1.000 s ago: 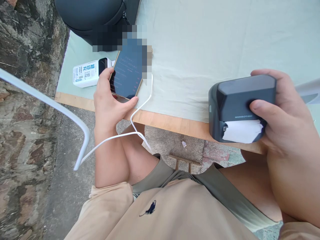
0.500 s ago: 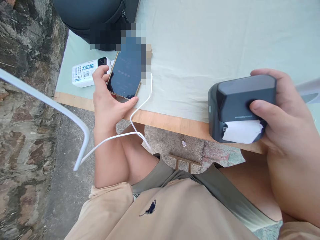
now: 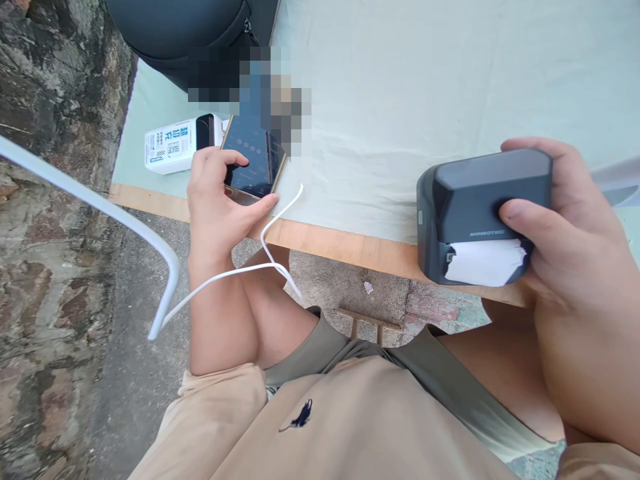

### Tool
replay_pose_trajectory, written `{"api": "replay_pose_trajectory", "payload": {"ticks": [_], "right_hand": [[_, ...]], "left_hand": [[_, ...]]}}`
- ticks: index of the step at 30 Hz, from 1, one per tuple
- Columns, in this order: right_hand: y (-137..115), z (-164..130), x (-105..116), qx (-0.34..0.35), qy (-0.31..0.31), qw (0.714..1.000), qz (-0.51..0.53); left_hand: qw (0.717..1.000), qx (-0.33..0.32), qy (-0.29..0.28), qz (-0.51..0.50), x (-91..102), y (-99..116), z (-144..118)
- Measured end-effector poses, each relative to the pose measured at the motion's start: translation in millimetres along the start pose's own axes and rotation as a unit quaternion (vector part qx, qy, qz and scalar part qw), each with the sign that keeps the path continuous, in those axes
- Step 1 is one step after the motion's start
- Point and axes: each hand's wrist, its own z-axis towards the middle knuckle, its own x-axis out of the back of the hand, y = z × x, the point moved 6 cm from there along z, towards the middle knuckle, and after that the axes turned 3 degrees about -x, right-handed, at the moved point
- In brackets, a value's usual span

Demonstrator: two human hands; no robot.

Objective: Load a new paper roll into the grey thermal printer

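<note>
My left hand (image 3: 215, 193) is around the lower end of a dark-screened smartphone (image 3: 255, 163). Its index finger bends over the screen, and the thumb lies along the bottom right corner; the fingers underneath are hidden. Pixel blocks cover the phone's upper part. In my right hand (image 3: 565, 233) is a dark grey label printer (image 3: 487, 193), held above the table's front edge with the thumb on top. A torn-edged white label (image 3: 485, 262) shows at the printer's near face. Beside the phone, to its left, lies a white power bank (image 3: 173, 145) with a black end panel.
A black bag (image 3: 185, 33) stands at the back left of the cloth-covered table (image 3: 375, 120). A white cable (image 3: 235, 270) loops over the wooden front edge near my left forearm. A thick pale strip (image 3: 100, 200) crosses the left side, before a stone wall (image 3: 45, 280).
My left index finger has moved from the phone's left edge onto its screen. The phone has shifted and tilted slightly. My right hand and the label printer stay in place.
</note>
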Motion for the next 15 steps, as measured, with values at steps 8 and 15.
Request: {"api": "replay_pose_trajectory", "payload": {"ticks": [8, 15], "right_hand": [[-1, -1, 2, -0.011, 0.021, 1.0, 0.004], [1, -1, 1, -0.001, 0.006, 1.0, 0.006]], "left_hand": [[0.998, -0.043, -0.027, -0.044, 0.3, -9, 1], [0.992, 0.004, 0.003, -0.123, -1.7, -22, 3]]}}
